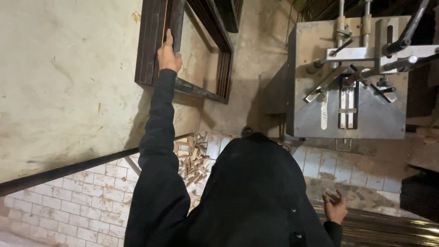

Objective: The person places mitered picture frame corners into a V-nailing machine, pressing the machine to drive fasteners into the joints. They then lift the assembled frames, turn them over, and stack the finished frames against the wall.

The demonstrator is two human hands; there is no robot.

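Black cloth of the person's own garment [256,196] fills the near view. Up against the plastered wall [68,68], one dark wooden frame [157,50] leans, its long side running away from the camera. On that side the left hand [168,56] rests, fingers pressed together (thumb apart). Far right of the frame, the right hand [336,206] hangs loosely curled, holding nothing, below one metal corner-joining machine [350,77].

Pale brick-tiled floor [68,210] with a heap of small wood offcuts [194,158] beside the wall.

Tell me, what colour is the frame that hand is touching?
Dark brown frame, touched by the left hand; head view.
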